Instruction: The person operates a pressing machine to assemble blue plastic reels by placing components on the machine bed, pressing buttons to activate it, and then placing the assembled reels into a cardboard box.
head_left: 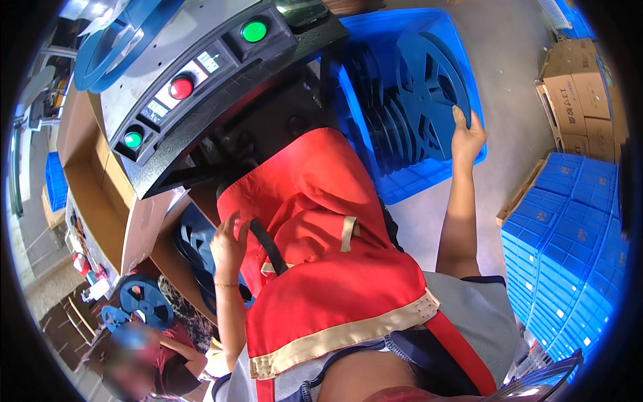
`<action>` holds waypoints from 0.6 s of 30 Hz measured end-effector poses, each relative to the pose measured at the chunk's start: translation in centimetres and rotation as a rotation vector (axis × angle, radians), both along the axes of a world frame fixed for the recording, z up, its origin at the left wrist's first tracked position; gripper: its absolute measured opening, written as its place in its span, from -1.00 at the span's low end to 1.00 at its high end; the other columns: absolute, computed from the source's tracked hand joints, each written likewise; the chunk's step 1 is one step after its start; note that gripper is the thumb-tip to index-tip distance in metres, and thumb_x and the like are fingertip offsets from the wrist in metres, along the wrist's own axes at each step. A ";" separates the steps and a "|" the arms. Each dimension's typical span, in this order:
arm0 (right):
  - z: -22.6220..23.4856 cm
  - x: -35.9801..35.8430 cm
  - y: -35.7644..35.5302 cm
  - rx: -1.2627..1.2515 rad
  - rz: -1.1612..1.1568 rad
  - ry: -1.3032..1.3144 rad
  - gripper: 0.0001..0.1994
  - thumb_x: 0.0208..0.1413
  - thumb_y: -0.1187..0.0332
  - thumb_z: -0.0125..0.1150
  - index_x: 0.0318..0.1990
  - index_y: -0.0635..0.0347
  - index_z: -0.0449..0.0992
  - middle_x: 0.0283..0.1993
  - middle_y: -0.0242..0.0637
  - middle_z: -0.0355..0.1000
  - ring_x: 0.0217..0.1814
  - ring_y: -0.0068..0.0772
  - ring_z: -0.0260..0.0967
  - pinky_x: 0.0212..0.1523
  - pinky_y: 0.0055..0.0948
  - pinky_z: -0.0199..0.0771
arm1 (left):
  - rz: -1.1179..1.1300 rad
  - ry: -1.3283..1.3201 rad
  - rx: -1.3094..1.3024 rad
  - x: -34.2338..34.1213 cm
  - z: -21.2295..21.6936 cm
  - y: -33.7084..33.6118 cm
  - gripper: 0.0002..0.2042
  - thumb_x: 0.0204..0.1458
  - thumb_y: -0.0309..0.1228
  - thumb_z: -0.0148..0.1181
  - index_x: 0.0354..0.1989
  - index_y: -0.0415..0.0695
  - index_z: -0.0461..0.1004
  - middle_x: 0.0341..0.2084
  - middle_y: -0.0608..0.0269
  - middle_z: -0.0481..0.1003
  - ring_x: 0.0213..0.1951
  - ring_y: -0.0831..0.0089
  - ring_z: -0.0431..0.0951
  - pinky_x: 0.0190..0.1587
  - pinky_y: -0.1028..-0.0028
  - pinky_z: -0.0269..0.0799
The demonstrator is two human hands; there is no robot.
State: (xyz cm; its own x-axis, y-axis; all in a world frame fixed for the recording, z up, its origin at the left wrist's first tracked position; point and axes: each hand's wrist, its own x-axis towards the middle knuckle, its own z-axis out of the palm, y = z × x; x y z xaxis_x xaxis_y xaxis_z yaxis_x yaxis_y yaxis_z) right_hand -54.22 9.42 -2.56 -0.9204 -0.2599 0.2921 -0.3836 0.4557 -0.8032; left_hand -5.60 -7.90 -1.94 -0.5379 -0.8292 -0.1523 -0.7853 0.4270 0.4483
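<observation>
At the right, my right hand [467,139] grips the edge of a dark blue plastic reel [429,74], thumb on its flat face. The reel has cut-out openings and is tilted inside a blue plastic bin [404,189]. Beside it in the bin stand several more reels [388,127], packed on edge in a row. My left hand [229,246] rests by the left side of my red apron [321,194], its fingers apart and slightly bent, with nothing seen in them.
A machine panel [154,134] with green and red buttons stands ahead on the left, another reel [120,60] on top. An open cardboard box [100,181] is left. Stacked blue crates [562,248] and cartons [577,94] stand right. Another person [167,362] sits lower left near reels.
</observation>
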 end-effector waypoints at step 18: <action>-17.6 2.6 -3.1 0.509 0.254 0.265 -0.46 0.02 0.18 0.33 0.03 0.46 0.40 -0.05 0.14 0.44 -0.02 0.00 0.43 0.07 -0.25 0.39 | 1.122 0.118 0.301 18.3 -11.5 16.3 -0.70 0.07 -0.28 0.23 -0.14 -0.26 0.52 -0.27 -0.01 0.59 -0.20 0.25 0.63 -0.14 0.41 0.48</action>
